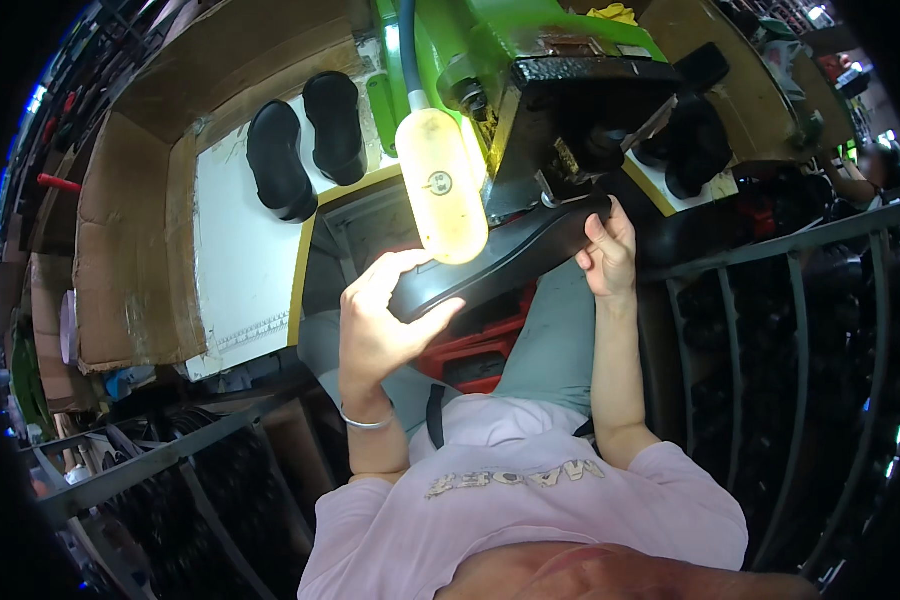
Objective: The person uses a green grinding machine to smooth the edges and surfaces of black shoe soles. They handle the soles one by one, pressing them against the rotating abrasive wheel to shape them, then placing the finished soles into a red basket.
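A thick black shoe sole (515,258) is held out in front of me, tilted on its side with the toe and heel ends to left and right. My left hand (382,315) closes round its left end, thumb below and fingers along the upper edge. My right hand (610,250) pinches the other end, thumb on the near side. The sole's upper edge lies right under the working head of a green and black machine (595,85); where they meet is partly hidden. A lit oblong lamp (440,190) hangs over the sole and covers some of it.
Two black soles (281,160) lie on a white tabletop (245,250) at the left, inside cardboard walls (135,240). More black soles (698,145) are piled at the right. Metal rails (820,235) flank me, and a red crate (470,365) sits below my hands.
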A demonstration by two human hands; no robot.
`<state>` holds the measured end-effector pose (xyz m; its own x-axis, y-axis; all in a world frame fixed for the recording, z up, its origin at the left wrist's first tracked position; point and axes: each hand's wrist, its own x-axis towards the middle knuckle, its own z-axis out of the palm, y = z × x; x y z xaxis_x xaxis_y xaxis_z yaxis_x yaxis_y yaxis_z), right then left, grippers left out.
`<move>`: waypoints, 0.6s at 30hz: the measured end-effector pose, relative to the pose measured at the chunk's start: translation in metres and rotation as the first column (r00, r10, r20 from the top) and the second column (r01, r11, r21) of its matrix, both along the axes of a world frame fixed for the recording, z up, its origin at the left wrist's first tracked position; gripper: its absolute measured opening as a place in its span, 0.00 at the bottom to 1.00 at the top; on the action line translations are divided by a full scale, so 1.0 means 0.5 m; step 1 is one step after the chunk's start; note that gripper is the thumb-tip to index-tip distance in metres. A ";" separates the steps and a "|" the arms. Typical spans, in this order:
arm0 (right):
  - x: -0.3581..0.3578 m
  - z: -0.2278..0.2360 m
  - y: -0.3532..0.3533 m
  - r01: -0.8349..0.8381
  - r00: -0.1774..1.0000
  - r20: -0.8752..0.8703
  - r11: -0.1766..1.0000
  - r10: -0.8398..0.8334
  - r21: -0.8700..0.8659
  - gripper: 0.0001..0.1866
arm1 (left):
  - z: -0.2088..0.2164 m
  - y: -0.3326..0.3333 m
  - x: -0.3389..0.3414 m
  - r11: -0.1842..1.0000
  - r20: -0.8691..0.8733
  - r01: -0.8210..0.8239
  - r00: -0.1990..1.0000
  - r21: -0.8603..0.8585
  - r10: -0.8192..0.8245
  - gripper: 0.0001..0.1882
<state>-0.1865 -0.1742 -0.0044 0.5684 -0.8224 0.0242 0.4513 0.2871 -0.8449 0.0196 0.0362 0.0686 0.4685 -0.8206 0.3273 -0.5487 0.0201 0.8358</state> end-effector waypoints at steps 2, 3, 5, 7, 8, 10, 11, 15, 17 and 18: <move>0.000 0.004 -0.002 0.003 1.000 -0.023 0.999 -0.002 0.035 0.11 | -0.002 -0.008 0.002 1.000 -0.055 -0.013 0.998 -0.001 0.013 0.22; 0.004 0.005 -0.001 0.004 0.999 -0.032 0.998 -0.002 0.056 0.11 | -0.003 -0.010 0.005 1.000 -0.081 -0.020 0.997 0.002 0.020 0.22; 0.013 0.007 0.004 -0.016 1.000 -0.006 0.998 0.016 0.058 0.11 | -0.010 -0.007 0.009 0.998 -0.192 -0.046 0.981 -0.035 0.039 0.22; 0.019 0.004 0.011 -0.037 0.999 -0.003 0.997 0.037 0.074 0.11 | -0.010 0.002 0.015 0.996 -0.242 -0.076 0.968 -0.047 0.063 0.22; 0.022 0.002 0.013 -0.046 0.999 -0.012 0.995 0.048 0.083 0.11 | -0.015 0.007 0.020 0.994 -0.226 -0.091 0.971 -0.056 0.076 0.22; 0.028 -0.001 0.018 -0.064 0.998 -0.013 0.993 0.066 0.104 0.11 | -0.024 0.017 0.025 0.992 -0.276 -0.102 0.958 -0.074 0.078 0.23; 0.036 -0.004 0.027 -0.074 0.997 -0.002 0.990 0.075 0.118 0.12 | -0.026 0.024 0.027 0.991 -0.301 -0.107 0.950 -0.083 0.078 0.24; 0.043 -0.022 0.044 -0.076 0.997 0.008 0.991 0.075 0.108 0.12 | -0.041 0.045 0.038 0.986 -0.309 -0.115 0.948 -0.120 0.073 0.21; 0.030 -0.011 0.031 -0.015 1.000 0.009 0.997 0.015 0.070 0.13 | -0.043 0.029 0.026 0.977 -0.166 -0.069 0.986 -0.200 0.035 0.21; 0.018 -0.012 0.016 0.006 1.000 0.018 0.999 -0.007 0.043 0.13 | -0.042 0.014 0.016 0.973 -0.119 -0.050 0.993 -0.224 0.024 0.20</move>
